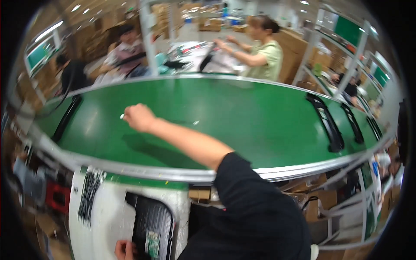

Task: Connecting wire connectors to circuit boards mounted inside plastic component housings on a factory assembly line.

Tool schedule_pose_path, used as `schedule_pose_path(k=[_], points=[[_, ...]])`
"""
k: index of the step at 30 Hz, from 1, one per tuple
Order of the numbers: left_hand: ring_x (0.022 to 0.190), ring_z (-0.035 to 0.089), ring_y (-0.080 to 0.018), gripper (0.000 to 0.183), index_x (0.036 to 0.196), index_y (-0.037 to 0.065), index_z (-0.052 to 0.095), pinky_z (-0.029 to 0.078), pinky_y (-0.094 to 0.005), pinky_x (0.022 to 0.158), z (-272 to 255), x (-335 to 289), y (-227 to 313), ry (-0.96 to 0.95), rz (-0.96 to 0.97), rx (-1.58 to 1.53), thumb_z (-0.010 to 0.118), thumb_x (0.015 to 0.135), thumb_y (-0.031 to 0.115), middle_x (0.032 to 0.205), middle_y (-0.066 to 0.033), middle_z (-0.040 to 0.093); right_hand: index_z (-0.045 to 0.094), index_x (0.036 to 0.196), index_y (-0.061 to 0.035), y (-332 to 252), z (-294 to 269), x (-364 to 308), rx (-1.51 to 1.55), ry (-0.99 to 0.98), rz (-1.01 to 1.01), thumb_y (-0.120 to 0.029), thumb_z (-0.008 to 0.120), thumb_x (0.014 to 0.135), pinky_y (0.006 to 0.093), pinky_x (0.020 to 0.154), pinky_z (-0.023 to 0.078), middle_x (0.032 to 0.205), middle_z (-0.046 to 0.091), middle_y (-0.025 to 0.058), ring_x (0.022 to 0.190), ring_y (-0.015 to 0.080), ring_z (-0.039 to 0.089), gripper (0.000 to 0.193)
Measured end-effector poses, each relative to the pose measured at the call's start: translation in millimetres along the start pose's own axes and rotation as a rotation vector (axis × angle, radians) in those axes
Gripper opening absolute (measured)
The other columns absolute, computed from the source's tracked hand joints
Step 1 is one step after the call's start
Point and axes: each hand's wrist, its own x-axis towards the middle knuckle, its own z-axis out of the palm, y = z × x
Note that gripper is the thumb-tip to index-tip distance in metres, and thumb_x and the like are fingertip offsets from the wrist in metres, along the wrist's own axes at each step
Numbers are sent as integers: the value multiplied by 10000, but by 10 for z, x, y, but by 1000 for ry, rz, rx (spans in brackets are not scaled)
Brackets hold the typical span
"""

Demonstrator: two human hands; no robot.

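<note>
My right hand (139, 118) is stretched out over the green conveyor belt (242, 117), its fingers closed. A small white piece (122, 116) pokes out at the fingertips, too small to name. Low in the picture, my left hand (125, 250) is curled at the left edge of a black plastic housing (141, 212); what its fingers hold, if anything, is hidden. Inside that housing lies a green circuit board (152, 245). The housing rests on a white padded worktop (108, 221), with a bundle of black cables (89, 195) to its left.
One long black part (67, 119) lies on the belt's left end. A wider black part (325, 123) and slimmer ones (353, 123) are toward the right. A small whitish scrap (196, 122) lies mid-belt. Beyond the belt, a person in light green (266, 56) and others work.
</note>
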Motion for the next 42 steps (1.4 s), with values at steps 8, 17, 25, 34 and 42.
schedule_pose_path(k=[8,17,25,34,42], points=[[1037,478,-350,328,983,38,558,393,-400,889,645,137,367,110,673,712,680,743,225,1124,-154,515,588,660,-56,-1018,-186,-1568,39,-567,-1030,-149,570,623,302,661,444,793,506,36,830,195,506,102],[1164,401,-341,495,1069,73,566,316,-460,966,743,-76,417,113,690,912,714,679,341,1222,-126,467,517,626,-17,-1076,54,-1950,94,-750,-1155,-84,567,647,310,488,475,726,480,58,646,186,539,86],[1195,366,-336,514,1108,79,552,276,-456,991,828,-119,253,121,619,910,676,700,365,1248,-135,443,572,673,-6,-1121,18,-2024,192,-836,-1025,-74,577,640,327,580,512,721,539,73,707,211,601,75],[1189,376,-336,520,1095,83,551,310,-441,962,851,-109,268,126,613,897,712,662,321,1267,-118,441,589,712,8,-1154,-20,-1972,206,-981,-986,-40,568,649,341,609,518,744,569,88,743,239,617,82],[1193,370,-324,499,1106,72,545,307,-441,953,871,-105,282,129,607,921,665,708,348,1241,-131,444,524,662,-12,-1126,82,-1974,246,-921,-1045,-37,580,620,332,524,484,702,484,66,650,211,564,75]])
